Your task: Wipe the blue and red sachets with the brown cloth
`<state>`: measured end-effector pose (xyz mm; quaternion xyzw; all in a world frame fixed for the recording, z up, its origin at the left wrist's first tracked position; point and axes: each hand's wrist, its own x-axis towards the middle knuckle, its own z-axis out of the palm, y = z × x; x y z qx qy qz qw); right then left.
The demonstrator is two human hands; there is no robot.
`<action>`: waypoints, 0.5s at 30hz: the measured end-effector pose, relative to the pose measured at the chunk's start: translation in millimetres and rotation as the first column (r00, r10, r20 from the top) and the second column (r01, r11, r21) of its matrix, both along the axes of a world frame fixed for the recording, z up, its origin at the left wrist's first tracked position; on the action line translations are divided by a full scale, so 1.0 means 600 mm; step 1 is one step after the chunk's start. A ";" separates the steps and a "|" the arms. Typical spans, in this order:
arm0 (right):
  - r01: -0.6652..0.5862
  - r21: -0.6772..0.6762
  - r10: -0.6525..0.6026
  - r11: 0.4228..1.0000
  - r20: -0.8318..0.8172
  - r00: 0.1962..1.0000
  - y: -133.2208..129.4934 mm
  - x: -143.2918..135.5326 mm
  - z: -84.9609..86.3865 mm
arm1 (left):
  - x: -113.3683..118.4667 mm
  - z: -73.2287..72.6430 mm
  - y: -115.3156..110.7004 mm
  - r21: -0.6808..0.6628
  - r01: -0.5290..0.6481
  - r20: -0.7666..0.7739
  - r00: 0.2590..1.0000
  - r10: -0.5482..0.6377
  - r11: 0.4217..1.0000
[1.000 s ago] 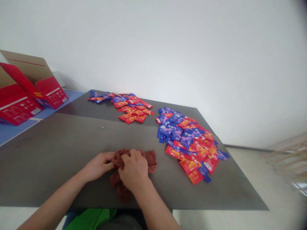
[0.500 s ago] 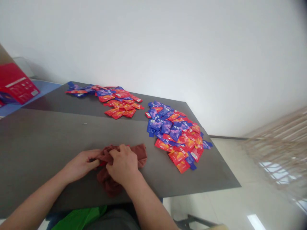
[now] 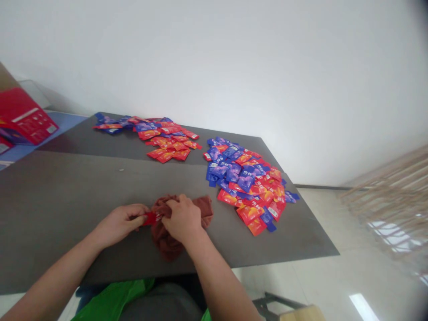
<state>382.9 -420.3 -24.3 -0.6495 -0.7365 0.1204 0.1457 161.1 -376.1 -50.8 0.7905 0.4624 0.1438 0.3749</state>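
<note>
My left hand (image 3: 125, 220) pinches the near end of a small red packet (image 3: 150, 218) between thumb and fingers. The packet's other end runs into a crumpled brown cloth (image 3: 170, 245). Over the cloth lies my right hand (image 3: 183, 217), its fingers bent and gripping the fabric against the packet. Both hands rest low over the grey table (image 3: 83, 187). To their right spreads a pile of red and blue packets (image 3: 247, 178), printed with fruit pictures. Farther back lies a second pile of similar packets (image 3: 163, 133).
A red printed box (image 3: 30, 118) stands at the far left on a blue surface (image 3: 67, 120). A white wall (image 3: 234, 62) rises behind the table. At lower right are a wooden-topped stool (image 3: 302, 313) and a rack of thin sticks (image 3: 394, 183) on the floor.
The left hand has come off the cloth and now holds the red packet, which shows more. The cloth and right hand sit slightly farther right in view.
</note>
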 end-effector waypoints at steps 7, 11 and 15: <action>0.167 -0.015 -0.166 0.986 0.056 0.985 0.011 0.032 0.008 | 0.002 0.002 -0.005 -0.104 -0.025 0.093 0.995 0.035 0.994; -0.074 0.065 0.075 0.995 -0.013 0.997 -0.010 -0.014 0.006 | 0.004 0.003 -0.006 -0.125 -0.045 0.113 0.992 0.059 0.991; 0.108 -0.054 -0.105 0.993 0.054 0.993 0.005 0.010 0.001 | 0.003 0.001 -0.007 -0.119 -0.033 0.110 0.993 0.047 0.992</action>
